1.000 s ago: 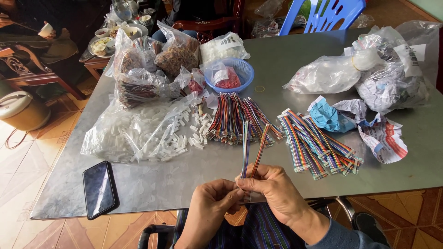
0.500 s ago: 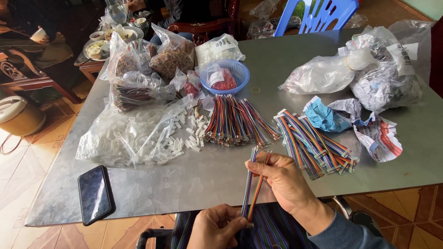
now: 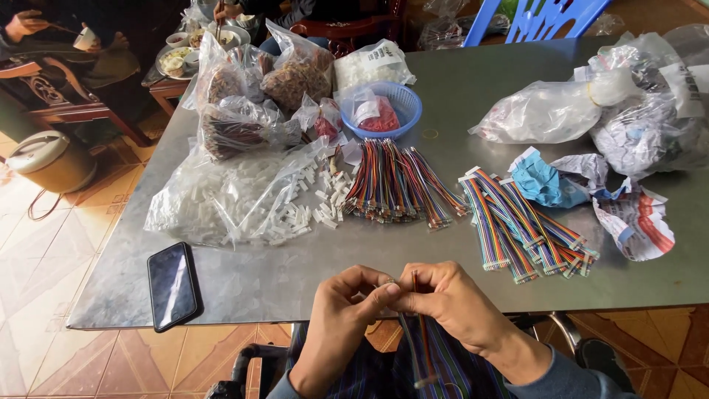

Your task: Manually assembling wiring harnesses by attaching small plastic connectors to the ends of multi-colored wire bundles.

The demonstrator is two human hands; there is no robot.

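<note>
Nearby — phone (image 3: 172, 285), wire bundles (image 3: 399, 181) — nothing blocking.

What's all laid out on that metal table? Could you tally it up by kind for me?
Heaps of rainbow ribbon cables: 2
Blue plastic basket: 1
Black phone: 1
Heap of small white plastic connectors, spilling from a clear bag: 1
Crumpled blue wrapper: 1
Other plastic bags: too overlapped to count surely
Total counted: 6

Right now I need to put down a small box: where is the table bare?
Bare metal lies between the phone and the hands, and mid-table between the blue basket and the white bags. The far left corner is crowded with clear bags.
</note>
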